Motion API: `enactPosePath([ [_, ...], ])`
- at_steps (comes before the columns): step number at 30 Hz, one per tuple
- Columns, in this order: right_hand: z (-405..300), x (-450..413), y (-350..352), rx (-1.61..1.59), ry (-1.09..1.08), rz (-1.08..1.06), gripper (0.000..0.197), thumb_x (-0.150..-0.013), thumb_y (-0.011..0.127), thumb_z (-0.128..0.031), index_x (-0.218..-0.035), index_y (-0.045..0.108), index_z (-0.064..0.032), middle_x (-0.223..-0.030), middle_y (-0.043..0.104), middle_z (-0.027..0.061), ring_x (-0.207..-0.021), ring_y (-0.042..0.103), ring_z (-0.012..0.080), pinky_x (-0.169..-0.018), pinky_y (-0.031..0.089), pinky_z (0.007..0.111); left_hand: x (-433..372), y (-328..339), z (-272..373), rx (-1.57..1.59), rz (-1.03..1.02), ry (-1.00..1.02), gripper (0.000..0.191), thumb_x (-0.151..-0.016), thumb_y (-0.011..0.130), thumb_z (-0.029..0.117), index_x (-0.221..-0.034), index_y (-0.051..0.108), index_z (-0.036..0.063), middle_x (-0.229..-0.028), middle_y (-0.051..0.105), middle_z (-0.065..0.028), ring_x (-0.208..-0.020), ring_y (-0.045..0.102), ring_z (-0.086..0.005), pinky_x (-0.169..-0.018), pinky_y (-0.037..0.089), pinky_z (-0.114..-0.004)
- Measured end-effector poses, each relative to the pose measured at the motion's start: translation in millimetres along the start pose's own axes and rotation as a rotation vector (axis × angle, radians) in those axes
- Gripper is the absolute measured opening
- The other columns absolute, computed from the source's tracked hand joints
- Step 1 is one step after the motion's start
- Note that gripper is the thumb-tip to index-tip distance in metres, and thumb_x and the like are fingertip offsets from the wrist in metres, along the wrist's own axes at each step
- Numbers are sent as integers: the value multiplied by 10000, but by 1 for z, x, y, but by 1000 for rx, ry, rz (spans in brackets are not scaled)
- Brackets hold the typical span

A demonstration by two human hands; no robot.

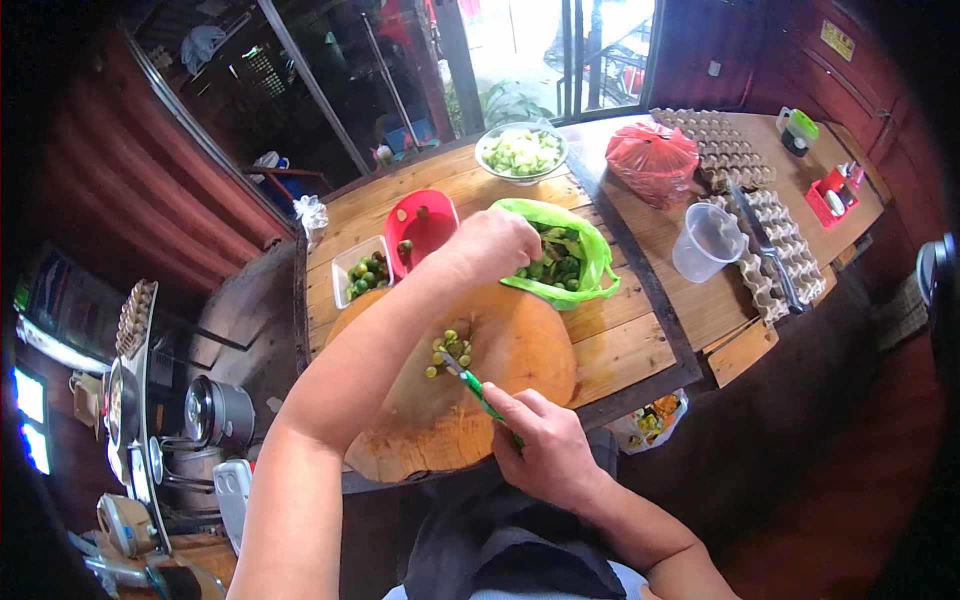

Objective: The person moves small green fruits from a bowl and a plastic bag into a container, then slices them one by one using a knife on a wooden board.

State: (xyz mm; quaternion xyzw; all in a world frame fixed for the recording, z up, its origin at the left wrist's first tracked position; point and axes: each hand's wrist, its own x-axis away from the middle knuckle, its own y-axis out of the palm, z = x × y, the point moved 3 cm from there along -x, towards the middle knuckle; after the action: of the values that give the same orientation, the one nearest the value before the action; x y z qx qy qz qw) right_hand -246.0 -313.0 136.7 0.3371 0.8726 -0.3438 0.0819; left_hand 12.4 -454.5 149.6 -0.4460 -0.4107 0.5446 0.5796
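Observation:
My right hand (544,446) grips the green handle of a small knife (474,386), its blade tip pointing among several cut pieces of small green citrus (450,352) on a thick round wooden chopping block (525,352). Across the block reaches my left arm. My left hand (499,240) is at the near left rim of a bright green plastic bag (596,259), fingers curled down. Inside the bag are dark green citrus fruits (559,259) with leaves. The fingertips are partly hidden, so whether they hold a fruit cannot be told.
Left of the bag stand a red plastic container (421,217) and a white tub of citrus (366,276). A bowl of chopped pale green vegetable (523,152) sits behind. To the right are a red bag (652,161), a clear tub (705,244) and a large knife (766,251) on egg trays (787,225).

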Motion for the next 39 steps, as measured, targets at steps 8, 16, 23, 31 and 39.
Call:
enactPosePath([
  [8, 4, 5, -7, 1, -24, 20, 629, -923, 794, 23, -1542, 708, -40, -951, 704, 161, -804, 744, 372, -709, 630, 478, -40, 32, 5, -303, -177, 124, 319, -827, 853, 70, -1129, 918, 148, -1101, 852, -169, -1143, 817, -378, -1024, 647, -508],
  [16, -2, 5, -9, 13, -30, -20, 598, -923, 795, 15, -1515, 726, -27, -965, 711, 166, -809, 752, 371, -714, 635, 478, 38, -32, 11, 288, 202, 59, 338, -907, 917, 125, -1233, 847, 71, -1137, 835, -97, -972, 771, -248, -891, 631, -405],
  [23, -5, -4, -10, -35, -5, 28, 490, -956, 795, 14, -1444, 755, 12, -965, 728, 186, -797, 763, 391, -708, 630, 495, 207, -31, 26, 621, 537, -377, 318, -911, 942, 70, -1227, 907, 79, -1084, 866, -27, -876, 649, -117, -794, 554, -306],
  [31, -24, -21, 13, 0, -37, -37, 501, -949, 784, 71, -1444, 781, -6, -1030, 784, 207, -860, 791, 387, -767, 642, 453, 286, 33, 53, 444, 847, -582, 317, -885, 980, 11, -1193, 912, 40, -1082, 881, -85, -928, 777, -168, -853, 647, -327],
  [39, -32, -19, 26, 54, -40, -69, 487, -952, 785, 72, -1433, 790, -5, -1022, 784, 215, -846, 797, 391, -755, 644, 458, 285, 31, 56, 298, 864, -496, 273, -916, 942, -6, -1183, 911, 41, -1172, 888, -120, -1031, 802, -265, -921, 660, -375],
])
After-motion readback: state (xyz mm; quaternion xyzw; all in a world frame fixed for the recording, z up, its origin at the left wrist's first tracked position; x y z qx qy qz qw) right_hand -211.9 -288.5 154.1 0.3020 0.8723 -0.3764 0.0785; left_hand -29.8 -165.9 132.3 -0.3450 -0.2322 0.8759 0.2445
